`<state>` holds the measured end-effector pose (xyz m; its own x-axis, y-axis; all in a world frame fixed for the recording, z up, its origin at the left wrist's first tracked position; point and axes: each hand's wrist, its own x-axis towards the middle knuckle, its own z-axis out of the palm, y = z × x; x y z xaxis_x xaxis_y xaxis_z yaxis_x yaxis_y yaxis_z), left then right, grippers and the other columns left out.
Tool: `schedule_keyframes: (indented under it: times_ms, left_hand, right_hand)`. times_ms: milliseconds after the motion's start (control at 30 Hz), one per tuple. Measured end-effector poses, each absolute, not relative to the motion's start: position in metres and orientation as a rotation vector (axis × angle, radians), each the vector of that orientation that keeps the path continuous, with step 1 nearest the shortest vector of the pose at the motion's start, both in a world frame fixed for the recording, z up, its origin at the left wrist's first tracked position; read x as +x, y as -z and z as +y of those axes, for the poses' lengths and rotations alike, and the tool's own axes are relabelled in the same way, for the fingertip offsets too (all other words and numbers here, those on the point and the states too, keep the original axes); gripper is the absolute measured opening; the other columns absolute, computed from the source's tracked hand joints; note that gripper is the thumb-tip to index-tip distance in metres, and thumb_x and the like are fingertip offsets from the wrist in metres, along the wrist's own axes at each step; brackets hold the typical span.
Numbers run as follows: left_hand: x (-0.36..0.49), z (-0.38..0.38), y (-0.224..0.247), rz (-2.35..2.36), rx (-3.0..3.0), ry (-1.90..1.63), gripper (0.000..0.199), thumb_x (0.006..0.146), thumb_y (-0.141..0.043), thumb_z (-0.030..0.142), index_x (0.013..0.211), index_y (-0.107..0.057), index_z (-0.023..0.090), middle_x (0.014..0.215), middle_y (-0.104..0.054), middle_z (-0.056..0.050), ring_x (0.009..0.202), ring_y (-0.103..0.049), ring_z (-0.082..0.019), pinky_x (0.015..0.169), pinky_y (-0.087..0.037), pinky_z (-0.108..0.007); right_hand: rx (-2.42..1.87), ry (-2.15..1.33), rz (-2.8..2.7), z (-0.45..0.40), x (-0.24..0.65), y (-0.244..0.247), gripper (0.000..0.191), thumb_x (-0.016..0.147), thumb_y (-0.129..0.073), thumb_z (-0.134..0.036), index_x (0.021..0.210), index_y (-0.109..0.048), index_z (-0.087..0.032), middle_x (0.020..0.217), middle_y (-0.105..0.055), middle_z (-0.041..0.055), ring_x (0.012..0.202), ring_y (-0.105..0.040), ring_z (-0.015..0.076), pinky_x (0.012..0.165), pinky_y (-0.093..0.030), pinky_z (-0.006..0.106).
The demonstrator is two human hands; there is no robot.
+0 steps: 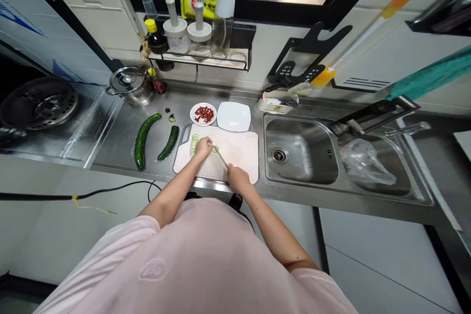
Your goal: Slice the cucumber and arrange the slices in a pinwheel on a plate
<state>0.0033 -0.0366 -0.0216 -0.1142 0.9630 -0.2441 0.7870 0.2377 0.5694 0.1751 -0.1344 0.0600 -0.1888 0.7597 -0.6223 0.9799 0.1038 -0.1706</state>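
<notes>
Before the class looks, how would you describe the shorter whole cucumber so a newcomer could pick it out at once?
On the steel counter, find the white cutting board. Just left of it lies the shorter cucumber, straighter and closer to the board than the long, curved cucumber.

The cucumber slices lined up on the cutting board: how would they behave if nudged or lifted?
The cucumber slices look thin, so each would probably feel light and bend a little. They overlap in a row, so a nudge would likely shift several together. Their pale cut faces suggest moist flesh, so they may be slippery or cling together.
</notes>
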Motion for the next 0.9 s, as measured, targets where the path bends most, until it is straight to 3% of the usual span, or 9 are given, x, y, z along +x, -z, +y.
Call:
schedule_keyframes:
  times_ms: [900]
  left_hand:
    - [0.003,-0.036,0.023,1.962,1.61,-0.382,0.014,0.074,-0.06,0.021,0.088,-0.064,0.021,0.087,-0.064,-0.004,0.083,-0.058,-0.017,0.074,-0.042,-0.027]
  right_hand:
    - [1.718,0.748,2.006,-0.157,0.194,-0.049,0.024,0.092,-0.034,-0.024,0.11,-0.05,-0.019,0.097,-0.065,0.012,0.091,-0.063,0.0246,0.071,-0.042,0.031]
